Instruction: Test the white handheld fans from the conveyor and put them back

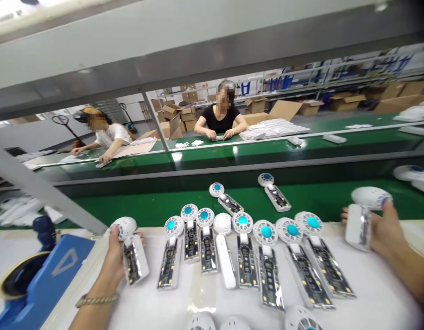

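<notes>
My left hand (116,250) is closed around a white handheld fan (134,261) with a round head and a see-through handle showing a dark circuit board. At the right, my right hand (383,229) grips a similar fan (358,227), its white handle side toward me. Between my hands, several fans lie in a row on the white worktop (177,307). Most show turquoise centres, like the fan (266,232) in the middle; a fan (225,261) among them lies with a plain white handle up.
Two fans, one of them a fan (277,197) farther back, lie on the green belt (184,195). A blue tape dispenser (50,275) stands at the left beside a slanted metal post (43,188). Two co-workers sit across the line, one a person in black (220,119). A shelf beam (198,59) runs overhead.
</notes>
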A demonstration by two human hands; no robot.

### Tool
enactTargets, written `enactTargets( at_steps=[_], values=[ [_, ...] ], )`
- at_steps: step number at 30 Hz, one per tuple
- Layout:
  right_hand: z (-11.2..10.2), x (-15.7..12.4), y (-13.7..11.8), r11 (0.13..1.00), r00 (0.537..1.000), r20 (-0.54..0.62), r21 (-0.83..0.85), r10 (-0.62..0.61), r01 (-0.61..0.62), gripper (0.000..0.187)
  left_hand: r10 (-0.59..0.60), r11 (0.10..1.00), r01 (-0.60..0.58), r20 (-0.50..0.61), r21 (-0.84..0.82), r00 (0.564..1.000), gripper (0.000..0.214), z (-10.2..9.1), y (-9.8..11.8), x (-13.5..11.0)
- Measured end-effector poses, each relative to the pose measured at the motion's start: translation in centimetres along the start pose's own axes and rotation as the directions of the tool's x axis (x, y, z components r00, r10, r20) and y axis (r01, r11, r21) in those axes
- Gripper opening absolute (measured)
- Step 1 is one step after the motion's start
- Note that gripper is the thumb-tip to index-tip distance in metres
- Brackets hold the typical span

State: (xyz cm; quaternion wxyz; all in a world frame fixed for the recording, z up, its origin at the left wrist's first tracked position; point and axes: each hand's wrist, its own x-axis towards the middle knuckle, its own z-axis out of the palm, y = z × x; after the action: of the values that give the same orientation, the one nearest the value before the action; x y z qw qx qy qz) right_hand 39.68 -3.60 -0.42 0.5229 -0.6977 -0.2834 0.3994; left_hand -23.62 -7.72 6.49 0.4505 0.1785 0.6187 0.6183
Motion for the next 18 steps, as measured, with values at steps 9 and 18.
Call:
enactTargets(
  at_steps=[9,18],
  values=[
    [3.6,2.9,-3.3,0.924,0.991,0.022,-0.36,-0.132,0.131,0.037,0.273,0.812,-0.256,0.047,0.524,0.961,0.016,4.5,3.6,9.5],
    [13.8,1.4,-9.0,0.85,0.916,0.212,-0.346,-0.341,0.397,0.017,0.194,0.764,-0.367,0.354,0.53,0.915,0.032,15.9,1.2,8.4]
  ],
)
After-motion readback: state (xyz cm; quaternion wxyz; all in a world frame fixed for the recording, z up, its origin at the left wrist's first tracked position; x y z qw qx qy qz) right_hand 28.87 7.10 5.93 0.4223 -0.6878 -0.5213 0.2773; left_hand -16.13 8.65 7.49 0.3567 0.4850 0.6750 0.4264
